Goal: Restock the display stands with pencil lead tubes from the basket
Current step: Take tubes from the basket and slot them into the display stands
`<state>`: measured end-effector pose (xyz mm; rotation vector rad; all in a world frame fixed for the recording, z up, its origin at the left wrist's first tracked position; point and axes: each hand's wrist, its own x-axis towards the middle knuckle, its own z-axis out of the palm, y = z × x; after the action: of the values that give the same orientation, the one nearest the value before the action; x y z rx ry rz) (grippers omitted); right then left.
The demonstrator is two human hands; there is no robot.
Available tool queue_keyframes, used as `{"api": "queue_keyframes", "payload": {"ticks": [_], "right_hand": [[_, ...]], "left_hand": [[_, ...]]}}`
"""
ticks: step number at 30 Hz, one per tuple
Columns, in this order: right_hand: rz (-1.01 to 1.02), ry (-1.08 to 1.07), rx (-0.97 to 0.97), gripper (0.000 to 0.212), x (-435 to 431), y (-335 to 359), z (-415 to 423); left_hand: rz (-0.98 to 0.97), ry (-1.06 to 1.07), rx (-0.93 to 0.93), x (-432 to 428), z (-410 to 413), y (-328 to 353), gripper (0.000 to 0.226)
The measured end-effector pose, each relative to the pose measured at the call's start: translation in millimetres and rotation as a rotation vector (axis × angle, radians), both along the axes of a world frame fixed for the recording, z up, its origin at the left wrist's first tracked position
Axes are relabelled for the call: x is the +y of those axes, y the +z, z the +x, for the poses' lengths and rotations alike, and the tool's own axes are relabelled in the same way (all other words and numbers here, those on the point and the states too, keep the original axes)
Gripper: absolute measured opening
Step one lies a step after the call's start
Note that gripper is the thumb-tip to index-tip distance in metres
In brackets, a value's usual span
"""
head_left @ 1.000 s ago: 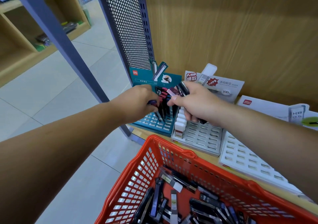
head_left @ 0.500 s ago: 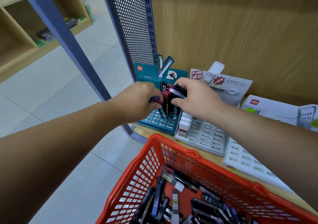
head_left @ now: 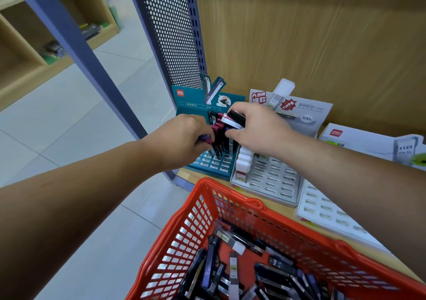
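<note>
A teal display stand (head_left: 213,164) sits on the wooden shelf with several dark and magenta lead tubes (head_left: 220,141) standing in its back slots. My left hand (head_left: 181,139) pinches a purple-capped tube (head_left: 205,138) low over those slots. My right hand (head_left: 255,130) grips a small bundle of black tubes (head_left: 235,118) just above the stand. The red basket (head_left: 230,201) in front holds many loose lead tubes (head_left: 234,271).
A grey-white stand (head_left: 272,179) with a few white-capped tubes (head_left: 244,164) stands right of the teal one. Another white stand (head_left: 327,209) lies further right. A perforated blue metal panel (head_left: 170,34) and post (head_left: 76,46) rise at the left. The wooden back wall is behind.
The view has shifted slightly. My right hand has lifted its bundle a little higher over the teal stand. My left hand stays at the slots with its tube.
</note>
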<state>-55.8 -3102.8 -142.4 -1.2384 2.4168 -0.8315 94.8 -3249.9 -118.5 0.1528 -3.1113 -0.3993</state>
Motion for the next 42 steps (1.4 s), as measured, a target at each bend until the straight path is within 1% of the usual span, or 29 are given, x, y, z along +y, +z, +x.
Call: {"api": "queue_keyframes", "payload": {"ticks": [6, 10, 13, 14, 15, 16, 18, 20, 22, 26, 27, 29, 31, 32, 33, 35, 37, 39, 40, 41, 42], "right_hand": [[-0.013, 0.008, -0.076, 0.016, -1, 1, -2], [-0.021, 0.016, -0.079, 0.014, 1, 2, -2], [-0.071, 0.027, -0.137, 0.012, 2, 4, 0], [-0.117, 0.013, -0.213, 0.014, 2, 6, 1], [-0.170, -0.023, -0.341, 0.016, 3, 10, 2], [-0.216, -0.071, -0.518, 0.019, 5, 14, 3], [-0.271, -0.128, -0.850, 0.024, 10, 24, 6], [-0.326, -0.148, -1.039, 0.024, 14, 35, 9], [-0.407, -0.161, -1.173, 0.024, 15, 42, 11], [-0.486, -0.109, -1.344, 0.025, 18, 51, 13], [-0.505, -0.098, -1.384, 0.026, 19, 53, 13], [-0.521, -0.060, -1.439, 0.027, 21, 57, 16], [-0.505, -0.034, -1.442, 0.027, 22, 59, 19], [-0.485, -0.054, -1.392, 0.028, 22, 60, 19], [-0.465, -0.105, -1.293, 0.028, 22, 60, 19], [-0.441, -0.255, -1.024, 0.024, 24, 60, 15], [-0.441, -0.344, -0.836, 0.022, 27, 58, 9], [-0.418, -0.330, -0.706, 0.023, 29, 54, 4], [-0.374, -0.308, -0.653, 0.023, 30, 53, 3], [-0.323, -0.279, -0.633, 0.023, 30, 53, 4], [-0.272, -0.246, -0.660, 0.023, 29, 52, 5]], "left_hand": [[0.000, -0.017, -0.042, 9, -3, 1, 0.013], [-0.029, 0.013, -0.083, 7, -6, -5, 0.013], [-0.012, 0.064, -0.010, 8, -7, -10, 0.014], [0.014, 0.111, 0.025, 10, -7, -9, 0.018], [0.036, 0.160, 0.048, 11, -7, -7, 0.024], [0.041, 0.194, 0.074, 13, -7, -5, 0.028], [0.046, 0.240, 0.128, 17, -5, 0, 0.025], [0.177, 0.343, 0.160, 25, -1, 7, 0.014], [0.407, 0.468, 0.132, 37, 3, 17, 0.004], [0.963, 0.601, 0.016, 61, 2, 32, 0.012], [1.051, 0.603, 0.010, 65, 1, 35, 0.013], [1.132, 0.575, 0.024, 73, -1, 37, 0.017], [1.133, 0.555, 0.062, 77, -2, 39, 0.017], [1.107, 0.555, 0.077, 77, -3, 40, 0.018], [1.059, 0.563, 0.091, 75, -2, 41, 0.019], [0.934, 0.596, 0.130, 66, 0, 43, 0.019], [0.827, 0.608, 0.166, 51, 8, 46, 0.017], [0.718, 0.580, 0.156, 38, 17, 51, 0.012], [0.675, 0.571, 0.147, 33, 22, 54, 0.009], [0.662, 0.577, 0.150, 28, 27, 56, 0.008], [0.684, 0.596, 0.165, 24, 31, 58, 0.011]]}}
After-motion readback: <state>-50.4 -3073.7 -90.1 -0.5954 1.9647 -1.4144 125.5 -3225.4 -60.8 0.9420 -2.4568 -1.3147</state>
